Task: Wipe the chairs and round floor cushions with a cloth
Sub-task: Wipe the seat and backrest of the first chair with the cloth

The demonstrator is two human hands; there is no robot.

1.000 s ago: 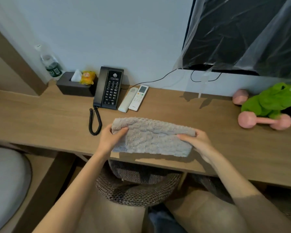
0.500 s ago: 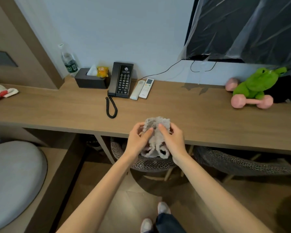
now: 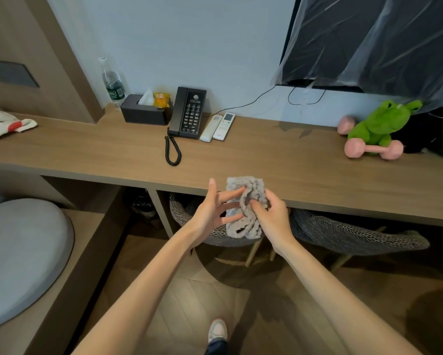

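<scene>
Wooden counter runs along a pale wall, and a dark screen under clear plastic sheeting hangs above its right end. The grey cloth is bunched up and held in the air just over the counter's front edge, above the left woven chair that is tucked underneath. The right hand grips the cloth with fingers curled into its folds. The left hand has its fingers spread apart and nearly straight, with the fingertips touching the cloth's left side and the thumb pointing up. A second woven chair stands under the counter further right. At the lower left a round grey floor cushion lies on a raised wooden platform. Along the counter's back edge stand a water bottle, a black tissue box, a black telephone and two white remotes. Near the right end a green plush frog sits behind a pink dumbbell. A white rag with a red patch lies at the left end
</scene>
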